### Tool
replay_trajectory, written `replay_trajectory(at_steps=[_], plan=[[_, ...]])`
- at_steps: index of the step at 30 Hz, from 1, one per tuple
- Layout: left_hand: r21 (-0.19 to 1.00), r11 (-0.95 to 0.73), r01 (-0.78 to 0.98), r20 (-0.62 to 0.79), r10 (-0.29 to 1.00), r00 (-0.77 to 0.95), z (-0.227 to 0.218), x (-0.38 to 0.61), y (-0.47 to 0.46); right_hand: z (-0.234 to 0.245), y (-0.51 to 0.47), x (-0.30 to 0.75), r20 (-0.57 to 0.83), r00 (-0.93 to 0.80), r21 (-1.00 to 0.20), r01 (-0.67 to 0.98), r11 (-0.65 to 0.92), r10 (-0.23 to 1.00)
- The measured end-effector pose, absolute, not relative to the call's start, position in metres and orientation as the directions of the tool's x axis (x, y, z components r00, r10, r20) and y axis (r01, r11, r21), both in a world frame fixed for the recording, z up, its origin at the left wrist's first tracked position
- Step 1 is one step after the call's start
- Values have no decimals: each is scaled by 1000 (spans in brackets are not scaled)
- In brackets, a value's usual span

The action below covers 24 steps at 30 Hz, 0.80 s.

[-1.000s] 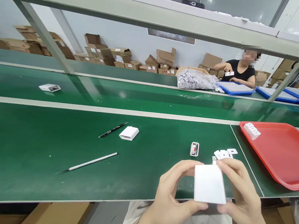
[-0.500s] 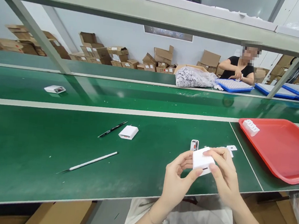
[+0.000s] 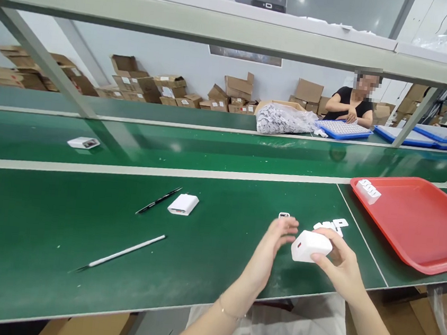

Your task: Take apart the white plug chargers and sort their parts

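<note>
A white plastic charger (image 3: pixel 311 247) with a small USB slot in its end face is held above the bench by my right hand (image 3: pixel 344 265), thumb below and fingers over the top. Just left of it, my left hand (image 3: pixel 263 254) has its fingers stretched out, empty and apart from the charger. Behind the left fingertips lies a small open white housing (image 3: pixel 284 215), partly hidden. Several thin white cover plates (image 3: pixel 340 223) lie beyond my right hand. Farther left rests another white housing (image 3: pixel 183 205).
Black tweezers (image 3: pixel 159 200) and a thin white pen-like tool (image 3: pixel 129 252) lie left on the green bench (image 3: pixel 205 261). At right, a red tray (image 3: pixel 421 225) holds white parts (image 3: pixel 368 191). A white housing (image 3: pixel 84 143) sits behind the divider; a co-worker (image 3: pixel 349 106) sits opposite.
My left hand has let go of the charger and moved slightly left. My right hand keeps it, turned so the slotted end faces left. The view has shifted a little.
</note>
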<state>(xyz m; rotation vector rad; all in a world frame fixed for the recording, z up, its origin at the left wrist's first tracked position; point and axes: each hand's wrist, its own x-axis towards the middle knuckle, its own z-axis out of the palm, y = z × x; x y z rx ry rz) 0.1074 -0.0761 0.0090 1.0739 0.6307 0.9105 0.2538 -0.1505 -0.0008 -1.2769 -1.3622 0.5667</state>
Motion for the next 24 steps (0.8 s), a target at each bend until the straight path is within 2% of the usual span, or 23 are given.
replay_trajectory(at_steps=[3, 5, 8, 13, 16, 19, 22, 24], plan=[[975, -61, -215, 132, 933, 336, 24, 117, -68, 8, -155, 249, 394, 74, -843, 428, 327, 916], [978, -151, -144, 188, 937, 293, 32, 125, -66, 12, -156, 246, 420, -13, -789, 488, 373, 907], [973, -211, -98, 229, 940, 251, 36, 133, -69, 17, -154, 246, 461, -113, -706, 555, 441, 880], [948, -288, -135, 306, 943, 130, 36, 131, -73, 22, -153, 243, 510, -180, -614, 609, 503, 841], [953, -264, -150, 275, 960, 59, 38, 129, -71, 22, -154, 237, 541, -147, -586, 640, 497, 828], [950, -203, -238, 227, 971, 79, 35, 132, -65, 19, -153, 233, 552, -87, -593, 659, 464, 829], [917, 106, -384, -18, 974, 225, 24, 138, -55, 17, -149, 237, 445, -89, -647, 655, 389, 891], [866, 290, -408, -165, 935, 314, 16, 141, -50, 15, -146, 242, 352, -106, -711, 616, 339, 930]])
